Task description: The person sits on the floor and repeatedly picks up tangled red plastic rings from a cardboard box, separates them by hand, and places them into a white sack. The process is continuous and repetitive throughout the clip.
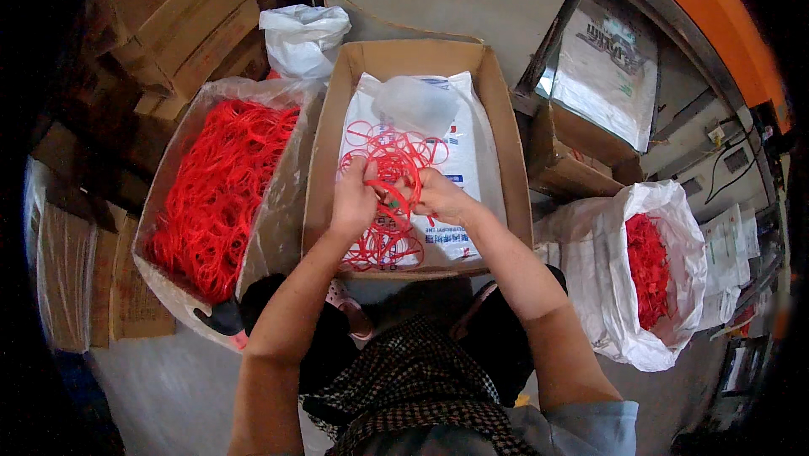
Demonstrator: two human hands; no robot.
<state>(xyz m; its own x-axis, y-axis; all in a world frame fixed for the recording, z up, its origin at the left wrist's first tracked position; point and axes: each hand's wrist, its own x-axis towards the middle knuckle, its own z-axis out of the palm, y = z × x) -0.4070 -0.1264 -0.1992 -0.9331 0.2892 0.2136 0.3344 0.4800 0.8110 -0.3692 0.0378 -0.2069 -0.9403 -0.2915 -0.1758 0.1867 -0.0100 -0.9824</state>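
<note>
My left hand [355,195] grips a bunch of thin red plastic rings [395,162] above a white woven sack that bears writing [464,203]. My right hand [441,195] holds the same bunch from the other side, its fingers curled on a red loop. Between the hands shows a small green spot, too small to name. More red rings [382,250] lie loose on the sack near my body. The sack lies across a shallow open cardboard box [518,203]. A translucent plastic piece [417,102] rests on the sack's far part.
On the left stands a plastic-lined box [278,203] heaped with red rings [221,197]. An open white sack [682,254] at the right contains red scraps [646,272]. Behind are a white bag [306,39] and a cardboard box [584,159]. Flattened cardboard [196,32] leans at the far left.
</note>
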